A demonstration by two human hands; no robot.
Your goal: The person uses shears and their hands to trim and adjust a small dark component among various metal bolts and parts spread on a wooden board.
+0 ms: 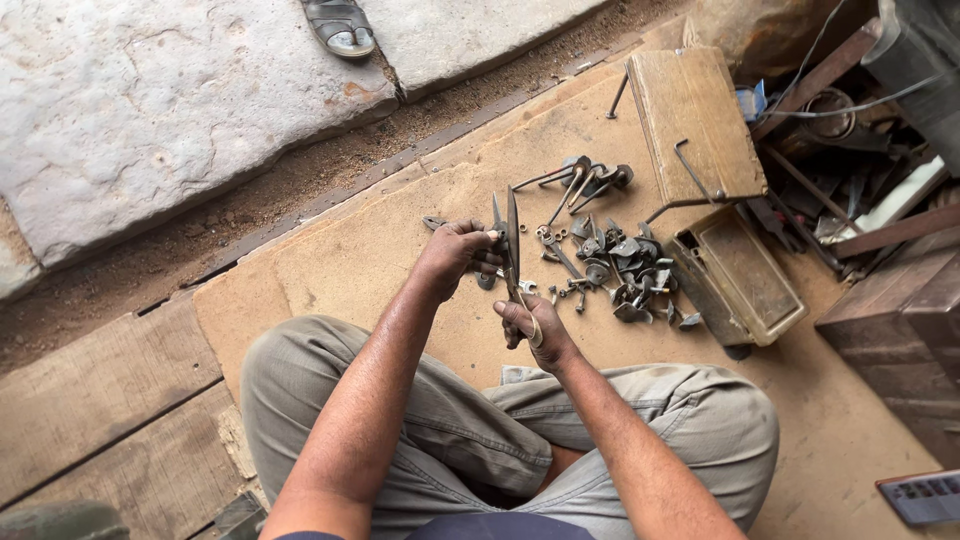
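I sit cross-legged on a worn wooden board (340, 260). My left hand (455, 255) is closed around the upper part of a pair of long dark metal shears (511, 240), whose blades point away from me. My right hand (530, 325) grips the lower handle end of the same shears, just above my knees. Just beyond my hands, a heap of dark metal scissor parts and handles (620, 270) lies on the board.
An open wooden toolbox (735, 275) with its raised lid (695, 120) stands to the right. Tools, wires and wooden pieces (850, 170) crowd the far right. A sandal (340, 25) lies on the stone slabs at the top. A flat device (920, 497) sits at the lower right.
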